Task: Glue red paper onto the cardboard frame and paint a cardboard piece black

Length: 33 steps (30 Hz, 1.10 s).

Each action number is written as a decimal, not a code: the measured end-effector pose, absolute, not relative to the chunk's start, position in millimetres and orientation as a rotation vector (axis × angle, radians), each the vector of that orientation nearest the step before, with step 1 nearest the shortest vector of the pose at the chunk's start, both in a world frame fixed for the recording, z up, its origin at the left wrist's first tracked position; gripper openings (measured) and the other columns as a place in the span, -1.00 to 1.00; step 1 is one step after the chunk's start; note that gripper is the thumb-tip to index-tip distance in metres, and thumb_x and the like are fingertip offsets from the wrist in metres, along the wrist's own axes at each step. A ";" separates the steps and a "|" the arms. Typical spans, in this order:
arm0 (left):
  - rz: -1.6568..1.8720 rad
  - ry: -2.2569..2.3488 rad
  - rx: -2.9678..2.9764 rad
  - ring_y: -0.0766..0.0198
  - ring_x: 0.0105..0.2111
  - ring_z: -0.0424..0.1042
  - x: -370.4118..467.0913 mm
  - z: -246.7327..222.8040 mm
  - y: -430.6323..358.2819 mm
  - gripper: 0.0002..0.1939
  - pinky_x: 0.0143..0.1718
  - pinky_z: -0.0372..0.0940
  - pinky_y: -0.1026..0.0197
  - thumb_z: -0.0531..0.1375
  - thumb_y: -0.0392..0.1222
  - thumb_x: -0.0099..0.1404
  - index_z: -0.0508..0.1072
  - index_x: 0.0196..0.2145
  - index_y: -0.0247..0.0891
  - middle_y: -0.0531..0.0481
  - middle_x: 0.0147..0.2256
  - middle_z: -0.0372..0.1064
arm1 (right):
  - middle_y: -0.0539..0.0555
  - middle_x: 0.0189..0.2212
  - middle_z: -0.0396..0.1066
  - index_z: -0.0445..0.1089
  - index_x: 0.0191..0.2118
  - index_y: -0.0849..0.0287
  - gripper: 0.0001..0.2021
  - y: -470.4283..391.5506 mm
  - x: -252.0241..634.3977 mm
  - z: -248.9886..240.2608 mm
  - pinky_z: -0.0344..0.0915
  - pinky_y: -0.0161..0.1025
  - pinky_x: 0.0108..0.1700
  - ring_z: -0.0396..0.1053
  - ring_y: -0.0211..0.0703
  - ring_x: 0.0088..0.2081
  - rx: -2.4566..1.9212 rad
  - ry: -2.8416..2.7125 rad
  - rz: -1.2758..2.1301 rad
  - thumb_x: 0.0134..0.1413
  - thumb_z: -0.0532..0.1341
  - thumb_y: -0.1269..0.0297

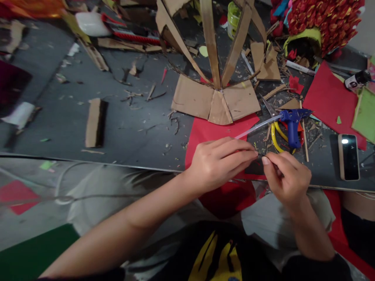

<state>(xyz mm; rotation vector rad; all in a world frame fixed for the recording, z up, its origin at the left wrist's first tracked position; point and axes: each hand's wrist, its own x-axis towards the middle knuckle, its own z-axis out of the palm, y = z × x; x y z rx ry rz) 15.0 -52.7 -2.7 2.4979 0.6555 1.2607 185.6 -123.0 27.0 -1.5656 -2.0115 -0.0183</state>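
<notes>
My left hand [222,160] and my right hand [288,173] meet over the table's front edge, fingertips almost together. Between them they pinch a small thin dark strip [260,155]; its kind is too small to make out. Under my left hand lies a sheet of red paper [202,136]. Just beyond stands a cardboard frame [215,58] of curved strips, with folded flaps [191,97] at its base resting on the red sheet. A blue glue gun [293,127] with a long clear glue stick [258,128] lies over yellow-handled scissors [275,136], beyond my right hand.
On the right are a phone [348,158], red paper [325,101], a small dark bottle [357,79] and a marker [300,67]. A cardboard block [95,123] sits at left. Scraps litter the dark table [140,136]. A red ruffled object [325,23] stands at back right.
</notes>
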 end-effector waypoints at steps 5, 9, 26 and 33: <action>1.240 0.687 2.534 0.36 -0.42 0.44 13.7 -2.6 -53.9 -0.96 -0.40 0.34 0.34 0.20 -0.33 0.24 0.39 -0.31 -0.29 0.00 -0.37 0.48 | -0.08 -0.60 0.31 0.38 -0.32 0.23 -0.93 -124.3 183.8 26.1 0.10 -0.40 -0.51 0.13 -0.41 -0.61 -1.557 -2.045 -0.080 0.11 0.16 0.39; 1.221 0.692 2.610 0.33 -0.42 0.45 12.4 -4.4 -53.2 -0.92 -0.40 0.34 0.32 0.19 -0.33 0.25 0.38 -0.27 -0.30 -0.03 -0.33 0.48 | -0.08 -0.59 0.32 0.38 -0.31 0.22 -0.94 -125.5 183.4 23.2 0.12 -0.38 -0.48 0.17 -0.39 -0.59 -1.560 -2.069 -0.106 0.10 0.17 0.40; 1.363 0.510 2.598 0.33 -0.39 0.45 9.2 -7.6 -52.9 -0.89 -0.38 0.36 0.32 0.21 -0.36 0.22 0.39 -0.25 -0.37 -0.09 -0.32 0.49 | -0.08 -0.59 0.30 0.37 -0.30 0.22 -0.95 -127.5 184.2 27.8 0.13 -0.41 -0.49 0.13 -0.42 -0.59 -1.535 -2.012 -0.032 0.10 0.17 0.41; 1.304 0.613 2.558 0.32 -0.36 0.43 10.6 -11.8 -54.2 -0.84 -0.33 0.37 0.30 0.22 -0.35 0.22 0.39 -0.20 -0.32 -0.06 -0.28 0.47 | -0.08 -0.60 0.33 0.37 -0.30 0.21 -0.95 -125.9 184.1 23.8 0.12 -0.37 -0.51 0.17 -0.39 -0.60 -1.538 -2.048 -0.116 0.09 0.18 0.39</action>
